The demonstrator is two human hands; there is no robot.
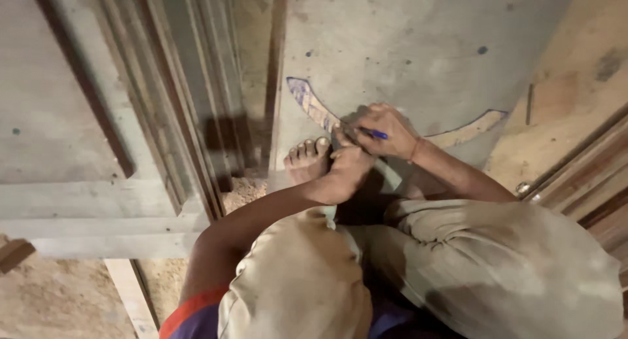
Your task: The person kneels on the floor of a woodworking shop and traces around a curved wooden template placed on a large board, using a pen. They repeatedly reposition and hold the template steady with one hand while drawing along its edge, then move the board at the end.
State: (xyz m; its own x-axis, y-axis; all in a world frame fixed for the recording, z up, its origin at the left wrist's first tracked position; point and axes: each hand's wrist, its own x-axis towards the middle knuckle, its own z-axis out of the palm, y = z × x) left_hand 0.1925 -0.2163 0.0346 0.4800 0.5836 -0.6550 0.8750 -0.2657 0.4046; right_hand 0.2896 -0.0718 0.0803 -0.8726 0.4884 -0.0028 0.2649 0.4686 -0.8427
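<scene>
— Hands: where, and posed how?
— Right hand (pixel 387 131) arched over the grey board (pixel 418 45), wrist bent, fingers closed tight on a blue pen (pixel 374 134), tip down near the board's lower edge. Left hand (pixel 347 166) just beside, forearm stretched forward over the left knee (pixel 294 273), fingers curled and pressing the curved wooden template (pixel 314 107).
— Template?
— Flat on the board, arcing from the left edge toward the right. Bare foot (pixel 306 159) planted just beside the left hand.

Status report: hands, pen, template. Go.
Right hand grips blue pen, tip at curved wooden template. Left hand presses the template onto the grey board. Bare foot rests beside the left hand; nothing blocks the line.
</scene>
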